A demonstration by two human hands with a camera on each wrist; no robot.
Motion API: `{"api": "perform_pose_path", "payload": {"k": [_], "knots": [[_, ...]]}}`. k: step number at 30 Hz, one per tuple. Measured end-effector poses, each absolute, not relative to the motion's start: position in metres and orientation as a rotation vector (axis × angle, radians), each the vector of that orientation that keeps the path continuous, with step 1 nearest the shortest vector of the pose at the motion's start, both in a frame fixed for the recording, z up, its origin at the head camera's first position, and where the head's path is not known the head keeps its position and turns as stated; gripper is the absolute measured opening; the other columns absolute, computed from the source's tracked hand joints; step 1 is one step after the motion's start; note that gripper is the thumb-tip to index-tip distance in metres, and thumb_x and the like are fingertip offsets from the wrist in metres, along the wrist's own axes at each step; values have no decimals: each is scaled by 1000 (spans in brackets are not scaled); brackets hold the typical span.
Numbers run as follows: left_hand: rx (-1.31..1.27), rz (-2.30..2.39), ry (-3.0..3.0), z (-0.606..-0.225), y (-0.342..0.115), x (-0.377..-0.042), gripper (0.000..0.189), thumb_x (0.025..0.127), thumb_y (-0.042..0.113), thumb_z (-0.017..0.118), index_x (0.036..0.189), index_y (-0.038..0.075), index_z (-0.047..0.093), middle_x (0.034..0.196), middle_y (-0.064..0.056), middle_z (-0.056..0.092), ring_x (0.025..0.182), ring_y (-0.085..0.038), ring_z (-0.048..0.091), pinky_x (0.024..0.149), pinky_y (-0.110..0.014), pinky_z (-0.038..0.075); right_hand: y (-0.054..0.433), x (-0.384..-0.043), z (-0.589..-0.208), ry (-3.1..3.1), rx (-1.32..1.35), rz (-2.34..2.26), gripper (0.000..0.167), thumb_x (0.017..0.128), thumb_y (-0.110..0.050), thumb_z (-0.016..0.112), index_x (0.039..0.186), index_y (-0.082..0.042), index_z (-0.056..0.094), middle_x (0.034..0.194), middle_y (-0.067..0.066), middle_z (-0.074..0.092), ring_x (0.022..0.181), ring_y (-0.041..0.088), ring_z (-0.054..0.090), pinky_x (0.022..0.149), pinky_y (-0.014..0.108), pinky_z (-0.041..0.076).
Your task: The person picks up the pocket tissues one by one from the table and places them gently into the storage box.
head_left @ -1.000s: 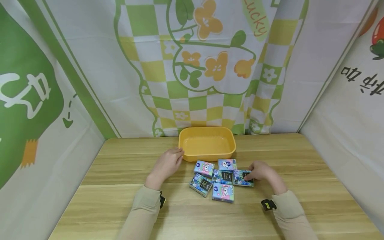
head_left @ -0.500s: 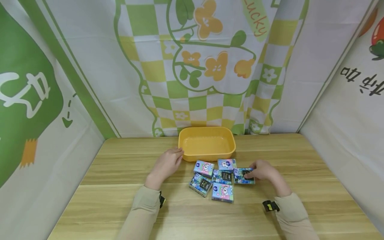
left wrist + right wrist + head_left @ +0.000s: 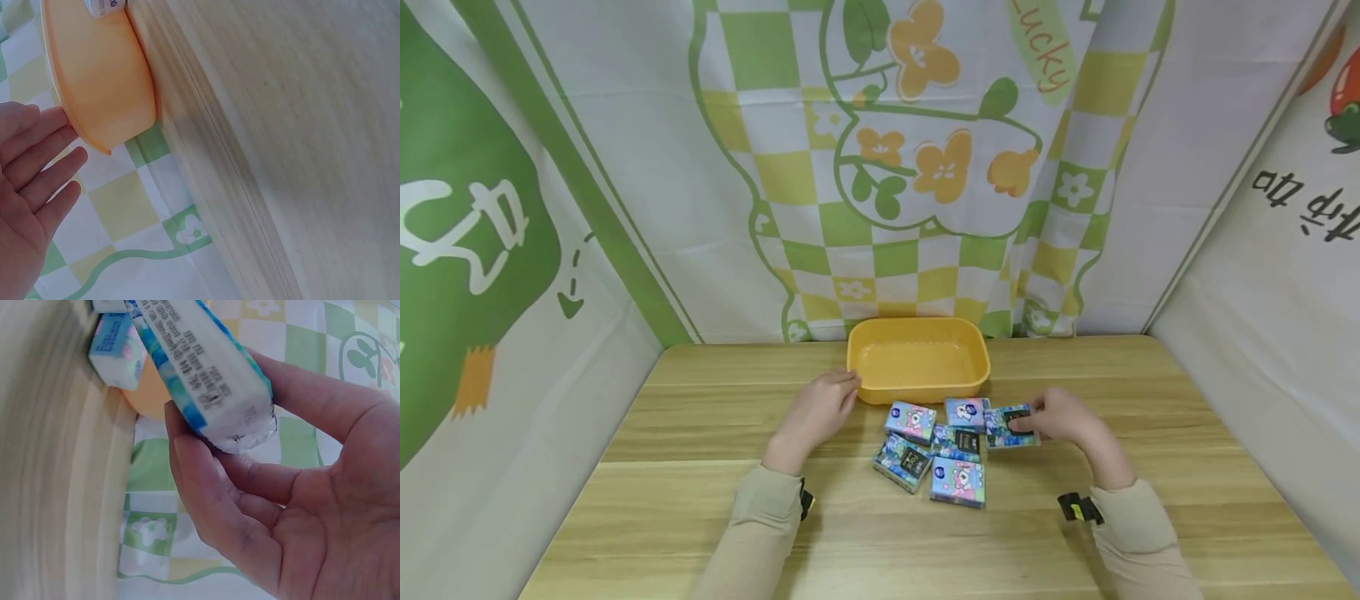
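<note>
My right hand point(image 3: 1063, 417) pinches a blue-green tissue pack point(image 3: 1002, 428) with a dark label between thumb and fingers. In the right wrist view the pack point(image 3: 206, 375) is tilted, its printed side facing the camera. My left hand point(image 3: 817, 412) touches the left end of the yellow plastic basket point(image 3: 917, 394); in the left wrist view its fingers are nearly straight at the rim point(image 3: 65, 106). Several more packs lie in front of the basket: cartoon packs point(image 3: 911, 422) in pink and blue, and floral packs point(image 3: 902, 462) with dark labels.
The wooden table point(image 3: 715, 433) carries the basket near its back edge, against a checked green and yellow curtain point(image 3: 895, 258). White printed cloth hangs along both sides. A black strap point(image 3: 1078, 508) is on the right wrist.
My right hand has lifted the floral tissue pack and moved slightly away from me, toward the back. The left hand stays at the basket, and the other packs lie as before.
</note>
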State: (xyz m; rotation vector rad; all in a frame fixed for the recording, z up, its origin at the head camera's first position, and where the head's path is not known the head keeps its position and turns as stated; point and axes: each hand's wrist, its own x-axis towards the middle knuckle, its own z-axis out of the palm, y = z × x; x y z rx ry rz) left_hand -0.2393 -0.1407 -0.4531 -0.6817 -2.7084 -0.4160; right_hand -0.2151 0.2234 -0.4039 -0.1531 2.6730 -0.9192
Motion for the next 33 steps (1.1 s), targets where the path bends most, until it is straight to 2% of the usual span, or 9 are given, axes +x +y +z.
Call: {"api": "perform_pose_path", "payload": {"k": [15, 23, 30, 33], "knots": [[-663, -417, -2709, -454, -141, -238, 27, 92, 13, 59, 115, 3, 68, 122, -12, 65, 115, -29, 60, 102, -41, 48, 213, -226, -391, 2743, -133, -890, 42, 85, -36, 68, 59, -14, 44, 53, -3, 43, 51, 13, 33, 48, 24, 28], [-672, -437, -2702, -452, -140, -237, 27, 92, 12, 59, 115, 2, 68, 122, -13, 65, 115, -30, 60, 103, -41, 47, 206, -236, -387, 2749, -122, -928, 41, 85, -38, 68, 58, -14, 48, 54, -3, 44, 55, 14, 41, 50, 25, 30], [-665, -436, -2695, -454, -140, -238, 26, 92, 11, 58, 115, 2, 68, 122, -13, 65, 114, -29, 61, 102, -41, 48, 197, -243, -385, 2754, -102, -961, 44, 84, -40, 69, 58, -15, 43, 53, -2, 45, 51, 14, 38, 48, 25, 27], [-670, -438, -2693, -453, -140, -238, 26, 92, 11, 58, 114, 1, 68, 121, -13, 65, 113, -29, 62, 101, -41, 49, 194, -247, -385, 2771, -98, -947, 45, 84, -42, 68, 59, -14, 43, 55, 0, 49, 52, 15, 42, 49, 26, 29]]}}
